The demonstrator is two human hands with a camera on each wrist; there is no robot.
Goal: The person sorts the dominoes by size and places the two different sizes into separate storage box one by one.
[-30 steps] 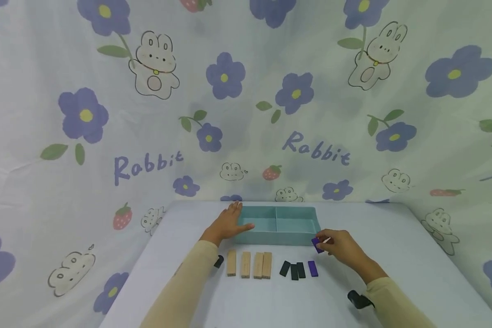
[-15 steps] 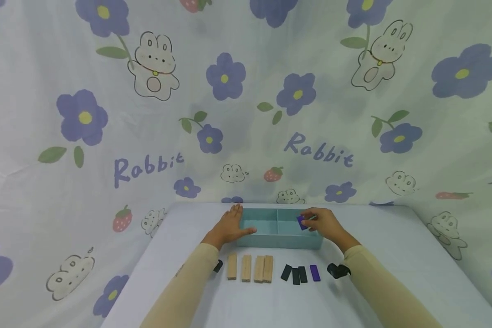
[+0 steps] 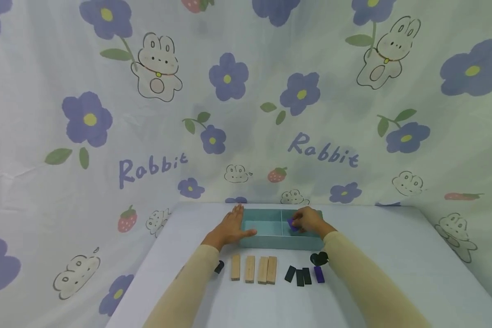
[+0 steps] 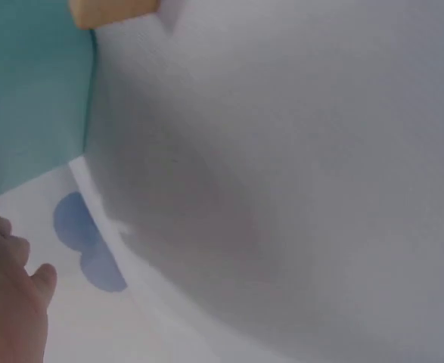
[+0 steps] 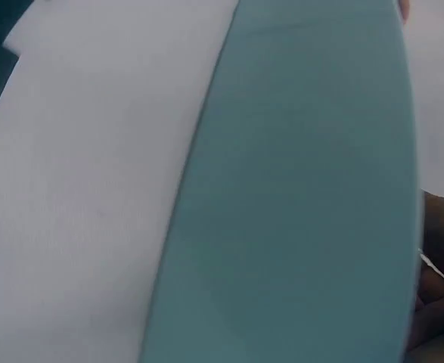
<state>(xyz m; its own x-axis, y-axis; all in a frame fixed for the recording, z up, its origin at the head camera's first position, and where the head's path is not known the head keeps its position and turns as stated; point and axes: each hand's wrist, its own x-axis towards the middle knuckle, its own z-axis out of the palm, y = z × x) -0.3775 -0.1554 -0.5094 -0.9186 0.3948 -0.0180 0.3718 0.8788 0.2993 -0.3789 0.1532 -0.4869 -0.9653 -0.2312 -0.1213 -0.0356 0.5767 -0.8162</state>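
A teal box (image 3: 270,242) with two compartments stands at the back of the table. My left hand (image 3: 231,228) rests on its left end, fingers straight and thumb over the front-left part. Inside the right compartment, my right hand (image 3: 309,220) pinches a purple block (image 3: 292,224) close to the divider. Whether that block touches the box floor cannot be made out. In the right wrist view the box's front wall (image 5: 297,189) hides part of the right hand (image 5: 439,280). The left wrist view shows the left hand (image 4: 10,287) beside the box's end (image 4: 32,98).
In front of the box lie several wooden blocks (image 3: 250,269) in a row, with black blocks (image 3: 300,276) and another purple block (image 3: 319,274) to their right. A patterned curtain (image 3: 246,114) hangs behind the white table (image 3: 262,305).
My right hand has carried the purple block from the box's front-right corner, over the wall, left and down into the right compartment. My left hand has stayed on the box.
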